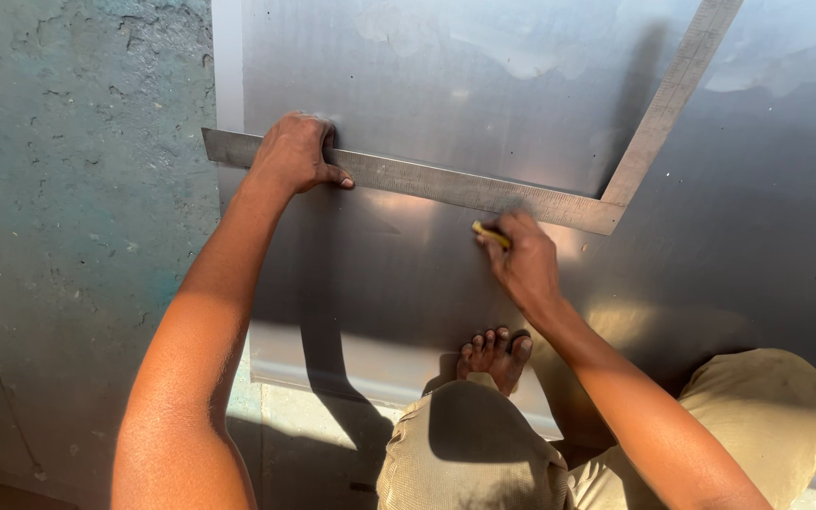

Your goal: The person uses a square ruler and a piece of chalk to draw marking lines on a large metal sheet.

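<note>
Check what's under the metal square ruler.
The square ruler lies flat on a grey metal sheet. The left hand presses its long arm down; the right hand holds a yellow pencil at its lower edge. Any marks beneath the ruler are covered.

Sheet metal panel (408,85): smooth, silvery grey, with a soft satin sheen that mirrors blurred light and shadow; paler cloudy patches near its upper edge. Steel framing square (446,185): flat bare metal, duller than the panel, finely scuffed, with graduated edges. Floor (68,208): rough concrete, matt, mottled grey-green, pitted and cracked. Marker (490,233) in the right hand (524,260): yellow, material not discernible. Left hand (297,153) pressed on the square: bare skin, faintly glossy in sunlight. Trousers (465,453): khaki woven cloth, matt, with a fine ribbed texture. Bare foot (495,354) resting on the panel.
</note>
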Motion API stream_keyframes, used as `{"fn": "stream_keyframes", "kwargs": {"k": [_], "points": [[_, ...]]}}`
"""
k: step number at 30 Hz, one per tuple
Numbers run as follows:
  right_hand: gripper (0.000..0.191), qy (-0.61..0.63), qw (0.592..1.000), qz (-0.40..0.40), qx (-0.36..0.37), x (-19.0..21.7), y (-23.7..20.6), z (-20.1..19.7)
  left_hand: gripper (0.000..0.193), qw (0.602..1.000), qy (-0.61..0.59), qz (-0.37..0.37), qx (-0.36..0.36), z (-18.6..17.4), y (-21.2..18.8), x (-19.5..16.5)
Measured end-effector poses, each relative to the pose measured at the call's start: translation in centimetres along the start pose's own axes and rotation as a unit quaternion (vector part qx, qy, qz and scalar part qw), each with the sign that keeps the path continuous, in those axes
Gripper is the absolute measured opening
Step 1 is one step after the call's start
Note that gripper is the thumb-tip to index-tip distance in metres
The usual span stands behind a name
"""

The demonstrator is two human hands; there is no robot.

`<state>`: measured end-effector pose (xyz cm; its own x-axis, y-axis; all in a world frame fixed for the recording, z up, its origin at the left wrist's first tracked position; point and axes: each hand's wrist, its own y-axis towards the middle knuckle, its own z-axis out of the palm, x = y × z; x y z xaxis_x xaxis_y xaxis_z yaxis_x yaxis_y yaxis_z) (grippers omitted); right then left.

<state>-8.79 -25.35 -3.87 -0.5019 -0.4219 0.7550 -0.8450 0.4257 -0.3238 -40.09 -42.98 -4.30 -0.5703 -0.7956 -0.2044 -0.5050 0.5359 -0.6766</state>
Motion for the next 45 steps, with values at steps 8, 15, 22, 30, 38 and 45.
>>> {"fn": "stream_keyframes", "kwargs": {"k": [8,15,22,30,38,45], "points": [[0.015,-0.002,0.998,-0.004,-0.068,0.6,0.9,-0.2,0.062,1.0,-0.006,-0.008,0.0,0.2,0.1,0.0],[0.008,-0.086,0.985,0.084,0.124,0.2,1.8,0.6,0.065,0.999,-0.014,0.013,-0.031,0.3,-0.4,-0.1],[0.012,0.006,0.959,0.101,0.264,0.1,-0.6,-2.0,0.06,1.0,0.015,-0.013,-0.019,0.1,-0.3,-0.5],[0.021,0.152,0.962,0.219,-0.056,-4.4,1.2,-12.3,0.055,0.998,-0.019,-0.066,-0.013,0.2,-0.1,-0.7],[0.041,-0.02,0.978,0.203,-0.038,-8.2,1.1,-13.5,0.054,0.998,-0.011,-0.056,0.001,-0.7,0.3,-1.5],[0.042,-0.033,0.972,0.235,0.006,-9.8,2.1,-13.3,0.055,0.999,-0.009,-0.005,-0.045,0.1,-0.7,-0.1]]}}
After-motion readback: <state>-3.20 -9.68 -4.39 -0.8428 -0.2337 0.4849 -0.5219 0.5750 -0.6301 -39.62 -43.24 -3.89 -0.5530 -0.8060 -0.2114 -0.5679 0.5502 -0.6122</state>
